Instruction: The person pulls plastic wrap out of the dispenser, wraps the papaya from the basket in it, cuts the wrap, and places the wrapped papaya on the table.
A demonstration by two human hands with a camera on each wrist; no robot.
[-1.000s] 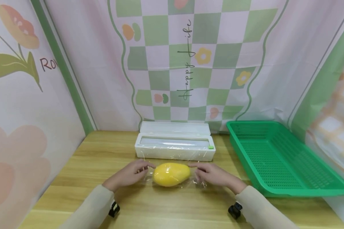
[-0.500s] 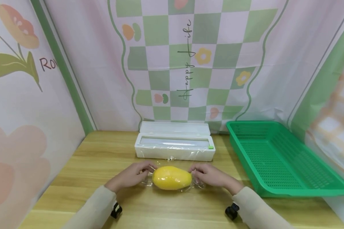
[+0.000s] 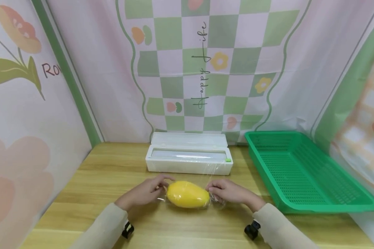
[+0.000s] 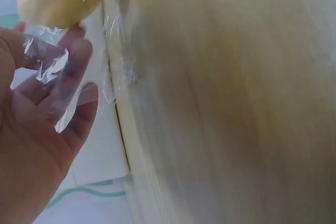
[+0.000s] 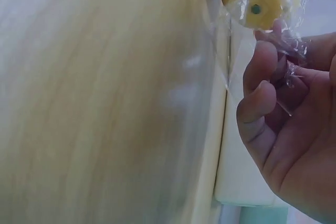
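A smooth yellow fruit point(image 3: 188, 194), shaped like a papaya or mango, lies lengthwise on the table within clear plastic wrap point(image 4: 54, 67). At its left end, my left hand point(image 3: 145, 191) holds the film between thumb and bent fingers. The right hand point(image 3: 229, 190) pinches gathered film point(image 5: 290, 69) beside the other end, where a small dark green spot shows in the right wrist view. Behind the fruit stands a white plastic wrap box point(image 3: 189, 167), its lid raised and a roll point(image 3: 190, 154) inside. Thin film stretches near the box's right front.
A green perforated basket point(image 3: 299, 173) stands to the right of the box on the wooden table point(image 3: 112, 166). A green slider point(image 3: 228, 160) sits on the box's front edge at the right. Printed curtains point(image 3: 237, 41) close off the back and sides.
The fruit has shifted slightly toward me and to the right. Both hands have gone from extended index fingers at its ends to gathering the film there.
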